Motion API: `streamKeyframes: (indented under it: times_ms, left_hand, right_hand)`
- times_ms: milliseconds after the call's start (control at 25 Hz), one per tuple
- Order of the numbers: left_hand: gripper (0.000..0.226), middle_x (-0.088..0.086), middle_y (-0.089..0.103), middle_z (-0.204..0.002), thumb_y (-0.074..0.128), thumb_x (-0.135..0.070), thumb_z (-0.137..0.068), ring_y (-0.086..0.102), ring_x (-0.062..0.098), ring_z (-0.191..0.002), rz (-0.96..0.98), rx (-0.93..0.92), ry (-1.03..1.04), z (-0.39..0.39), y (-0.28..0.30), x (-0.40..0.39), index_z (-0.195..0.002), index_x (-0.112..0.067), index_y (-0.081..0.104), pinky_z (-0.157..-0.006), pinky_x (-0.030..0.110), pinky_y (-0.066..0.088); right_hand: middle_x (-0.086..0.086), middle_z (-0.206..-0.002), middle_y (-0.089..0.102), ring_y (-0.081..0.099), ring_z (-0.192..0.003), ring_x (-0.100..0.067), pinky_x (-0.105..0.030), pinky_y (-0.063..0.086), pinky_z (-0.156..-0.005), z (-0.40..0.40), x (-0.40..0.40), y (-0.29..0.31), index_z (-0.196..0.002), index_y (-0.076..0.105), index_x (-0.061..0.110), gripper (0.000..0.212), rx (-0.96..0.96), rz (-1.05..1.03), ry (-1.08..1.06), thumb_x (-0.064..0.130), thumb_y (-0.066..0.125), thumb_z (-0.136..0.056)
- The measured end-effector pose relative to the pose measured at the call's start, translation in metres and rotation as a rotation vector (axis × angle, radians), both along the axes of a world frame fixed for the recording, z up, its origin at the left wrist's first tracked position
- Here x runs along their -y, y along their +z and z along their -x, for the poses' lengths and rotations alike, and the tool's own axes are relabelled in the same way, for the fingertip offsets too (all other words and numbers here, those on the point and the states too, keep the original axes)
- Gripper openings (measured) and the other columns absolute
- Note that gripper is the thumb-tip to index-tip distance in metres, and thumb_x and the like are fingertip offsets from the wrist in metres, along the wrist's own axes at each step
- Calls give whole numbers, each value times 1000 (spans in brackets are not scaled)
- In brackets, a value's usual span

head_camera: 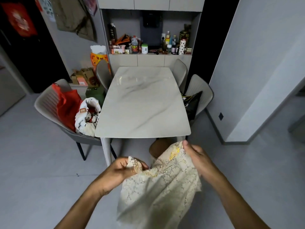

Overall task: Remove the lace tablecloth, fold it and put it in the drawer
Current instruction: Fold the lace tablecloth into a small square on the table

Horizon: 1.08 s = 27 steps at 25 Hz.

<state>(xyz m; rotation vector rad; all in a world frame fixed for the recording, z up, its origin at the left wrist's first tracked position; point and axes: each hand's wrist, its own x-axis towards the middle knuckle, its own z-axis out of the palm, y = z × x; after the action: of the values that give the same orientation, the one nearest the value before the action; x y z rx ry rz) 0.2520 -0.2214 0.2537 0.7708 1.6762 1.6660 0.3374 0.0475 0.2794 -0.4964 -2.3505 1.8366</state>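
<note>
The cream lace tablecloth with gold patterning hangs bunched between my two hands, below the near edge of the white marble table. My left hand pinches one corner of the cloth at its upper left. My right hand grips the upper right edge, slightly higher. The rest of the cloth drapes down toward the floor in loose folds. The tabletop is bare. No drawer is clearly visible.
Grey chairs flank the table; the near left chair holds a red bag and white bags. A cabinet shelf at the back is crowded with bottles. Boxes stand at the back left. A white wall corner juts out on the right.
</note>
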Motion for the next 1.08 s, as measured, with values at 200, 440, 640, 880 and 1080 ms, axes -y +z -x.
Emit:
streamKeyframes:
  times_ms: [200,440,640,880,1080]
  left_hand:
    - [22,5,60,-138,56,-3,-89,51,19,-132,-20,-13,-55,-39,-10,-55,-105,-2,72,-101,28,46]
    - [33,-5,53,-138,54,-15,-95,44,11,-133,47,-426,279,-64,-27,-101,-123,-24,68,-113,31,36]
    - [33,1,20,-162,60,-19,-92,11,16,-150,106,-759,361,-45,-22,-111,-120,-31,69,-120,23,11]
    - [20,8,75,-108,60,2,-82,66,21,-108,-82,-219,194,-25,-10,-113,-91,-5,77,-93,33,47]
    - [21,9,60,-71,67,-3,-84,53,17,-72,-39,-198,254,-20,-13,-127,-67,8,64,-68,36,43]
  right_hand:
    - [12,-50,19,18,-46,-4,-19,15,-43,-12,-8,-23,-59,27,21,46,-133,-78,-71,39,47,-96]
    - [12,-53,20,20,-50,-7,-24,17,-46,-14,-29,-39,-58,26,25,55,-145,-135,19,67,46,-87]
    - [11,-57,18,19,-53,-9,-27,15,-48,-16,-45,-36,-59,24,21,60,-117,-126,152,65,52,-87]
    - [10,-58,21,18,-53,-8,-22,15,-47,-27,-73,-22,-55,31,25,52,-79,-63,302,53,63,-85]
    - [14,-57,22,20,-52,-5,-18,19,-48,-26,-83,-28,-54,35,22,50,-97,-22,345,43,65,-88]
